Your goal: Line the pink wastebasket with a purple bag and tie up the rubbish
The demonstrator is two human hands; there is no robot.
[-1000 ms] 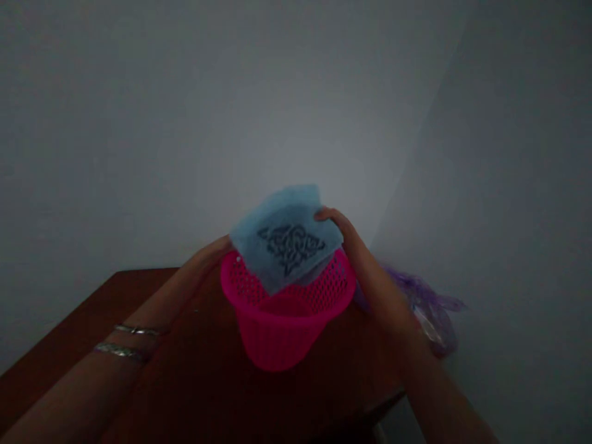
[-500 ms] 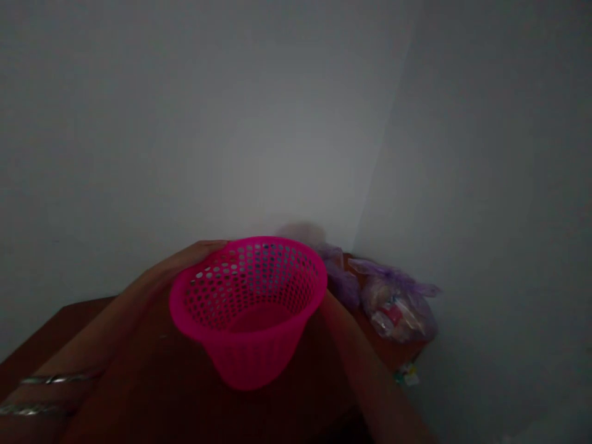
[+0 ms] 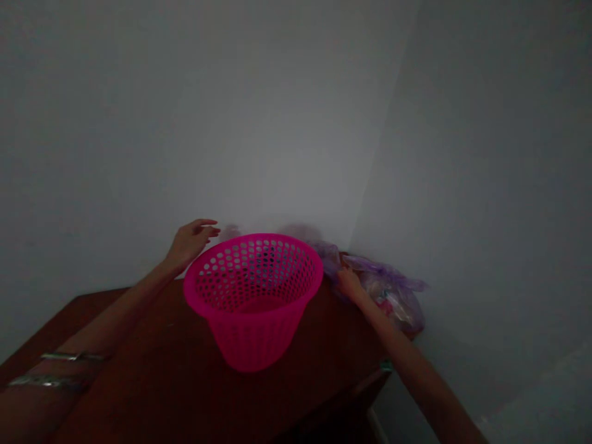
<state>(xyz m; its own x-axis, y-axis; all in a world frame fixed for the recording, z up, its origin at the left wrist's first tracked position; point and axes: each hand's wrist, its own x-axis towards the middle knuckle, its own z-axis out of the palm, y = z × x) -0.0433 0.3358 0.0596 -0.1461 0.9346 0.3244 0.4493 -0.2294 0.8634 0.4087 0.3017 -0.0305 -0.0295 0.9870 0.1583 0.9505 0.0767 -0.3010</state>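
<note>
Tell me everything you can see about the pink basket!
The bright pink, round, plastic-looking basket stands upright on a dark reddish-brown, wooden-looking table. Its wide, thick rim faces up, and its sides narrow toward the bottom. Rows of round holes show inside, with bluish patches behind some far ones; outside, the front looks ribbed. The left hand is open beside its rim, not gripping it.

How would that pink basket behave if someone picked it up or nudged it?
The pink basket is probably light for its size, since its wall is pierced with many holes. It looks fairly stiff, as the rim holds a smooth oval. Its base is narrower than its rim, so a push up high might tip it on the table.
</note>
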